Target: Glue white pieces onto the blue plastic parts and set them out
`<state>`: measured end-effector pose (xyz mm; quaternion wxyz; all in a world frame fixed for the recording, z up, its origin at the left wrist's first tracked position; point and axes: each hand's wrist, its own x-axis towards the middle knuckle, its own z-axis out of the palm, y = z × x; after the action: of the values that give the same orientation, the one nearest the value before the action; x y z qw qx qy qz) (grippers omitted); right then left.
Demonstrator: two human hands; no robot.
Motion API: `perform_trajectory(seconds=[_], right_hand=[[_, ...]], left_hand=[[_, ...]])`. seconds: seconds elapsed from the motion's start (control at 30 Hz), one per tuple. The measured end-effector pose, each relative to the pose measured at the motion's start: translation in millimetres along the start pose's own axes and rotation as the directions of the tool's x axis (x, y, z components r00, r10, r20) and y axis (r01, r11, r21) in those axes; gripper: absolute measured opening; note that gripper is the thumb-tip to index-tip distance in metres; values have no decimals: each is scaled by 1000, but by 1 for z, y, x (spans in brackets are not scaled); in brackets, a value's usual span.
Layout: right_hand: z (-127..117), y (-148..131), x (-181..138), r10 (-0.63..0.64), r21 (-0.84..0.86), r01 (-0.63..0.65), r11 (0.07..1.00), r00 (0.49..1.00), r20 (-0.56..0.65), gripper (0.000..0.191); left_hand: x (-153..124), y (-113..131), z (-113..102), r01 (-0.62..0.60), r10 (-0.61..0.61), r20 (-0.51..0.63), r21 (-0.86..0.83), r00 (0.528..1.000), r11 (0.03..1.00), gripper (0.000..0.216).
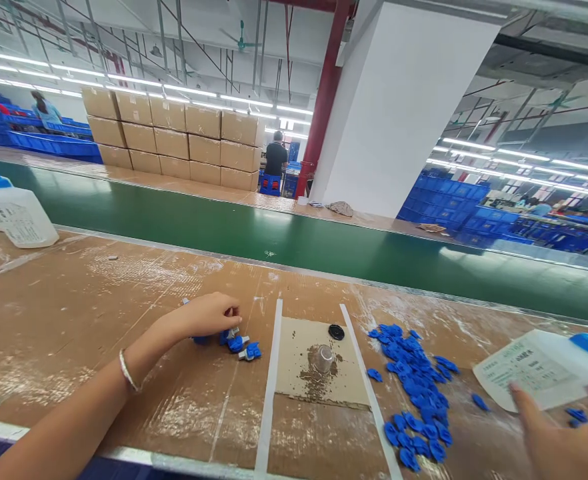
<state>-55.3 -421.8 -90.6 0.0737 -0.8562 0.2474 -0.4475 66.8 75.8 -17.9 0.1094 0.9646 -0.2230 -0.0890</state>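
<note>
My left hand [209, 315] reaches across the taped cardboard worktop, its fingers curled down onto a small cluster of blue and white assembled parts [239, 345]; what they pinch I cannot make out. My right hand [567, 437] lies at the lower right with fingers stretched toward a white plastic bottle [539, 367] with a blue cap that lies on its side; the fingertips touch its lower edge. A pile of several loose blue plastic pieces [417, 393] spreads between the hands. A small clear cup [324, 358] sits on a stained square between two white strips.
A black round cap [337, 331] lies by the square. Two white bottles [17, 213] stand at far left. A green conveyor belt [299, 240] runs behind the worktop. Stacked cardboard boxes [174, 137], blue crates [454, 200] and people stand beyond.
</note>
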Motion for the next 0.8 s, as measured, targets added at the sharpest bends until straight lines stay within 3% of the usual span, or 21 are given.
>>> perform_trajectory(seconds=[0.03,0.1,0.17,0.23,0.37,0.5,0.67,0.8], right_hand=[[-4,-15,-11,-31,51,25,998,992,123,69],[-6,-46,-30,-294,323,171,931,875,384,47],[2,-74,-42,-464,438,252,863,736,493,43],[15,-95,-45,-541,479,288,829,627,560,37],[37,-111,-41,-601,495,342,799,488,633,29],[39,-112,-42,-625,475,408,780,458,633,31],[35,-103,-52,-660,458,477,750,499,562,29],[34,-91,-62,-704,481,515,710,521,483,35]], left_hand=[[-1,0,0,-1,2,30,-14,1000,1000,25],[-2,-2,0,-6,8,82,-32,997,999,28],[-2,-4,1,-21,26,130,-44,991,999,30],[0,-5,3,-38,47,165,-54,985,998,31],[2,-6,8,-63,75,180,-75,981,995,28],[1,-4,9,-69,80,128,-93,988,993,24],[3,5,13,-65,62,-25,-137,998,988,18],[5,12,20,-101,88,-83,-175,993,979,19]])
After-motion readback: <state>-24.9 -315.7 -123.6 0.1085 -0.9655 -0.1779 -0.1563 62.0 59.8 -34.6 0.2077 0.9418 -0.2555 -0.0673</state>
